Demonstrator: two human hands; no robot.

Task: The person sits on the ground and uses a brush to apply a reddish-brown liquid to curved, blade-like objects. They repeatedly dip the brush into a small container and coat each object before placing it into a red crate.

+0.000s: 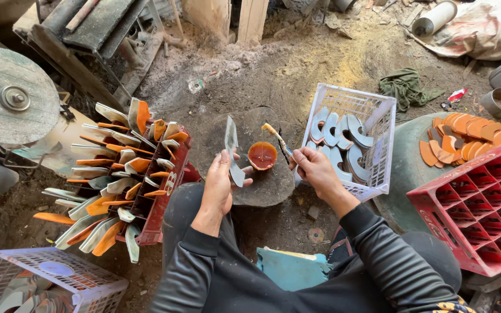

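Dirt floor workshop. Left hand [218, 184] grips curved blade piece [232, 156] upright; right hand [314, 169] pinches brush [278, 139] over orange paint bowl [262, 155], centre. Load lightly, coat edges evenly.

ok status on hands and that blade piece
Left hand holds grey curved blade piece upright. Right hand holds brush over small orange paint bowl. Nothing between.
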